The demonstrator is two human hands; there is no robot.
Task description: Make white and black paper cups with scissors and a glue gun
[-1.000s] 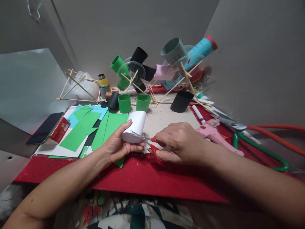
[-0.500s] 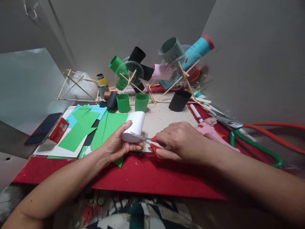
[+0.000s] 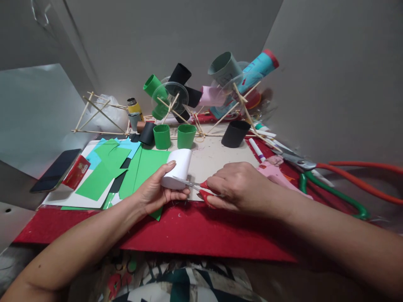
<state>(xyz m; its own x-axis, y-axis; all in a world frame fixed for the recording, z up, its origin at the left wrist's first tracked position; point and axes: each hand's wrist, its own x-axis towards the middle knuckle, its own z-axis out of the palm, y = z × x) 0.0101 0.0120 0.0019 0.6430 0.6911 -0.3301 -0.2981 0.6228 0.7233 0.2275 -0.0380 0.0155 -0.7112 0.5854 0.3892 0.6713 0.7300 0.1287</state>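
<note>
Tabletop (image 3: 176, 237): red near edge
Green sheets (image 3: 147, 167): lying on the left
Right hand (image 3: 239, 186): fingers curled round the red-handled scissors (image 3: 204, 184)
Left hand (image 3: 157, 184): fingers pinching the white paper tube (image 3: 180, 165)
Tube: centre, on the near side
Scissors: blades at the tube's rim

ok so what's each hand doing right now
Left hand: closed around the white paper tube.
Right hand: closed on the red handles of the scissors.

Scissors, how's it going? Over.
Left hand holding white paper cylinder. Right hand holding red-handled scissors, blades at cylinder's lower edge. Two green paper cylinders behind.
</note>
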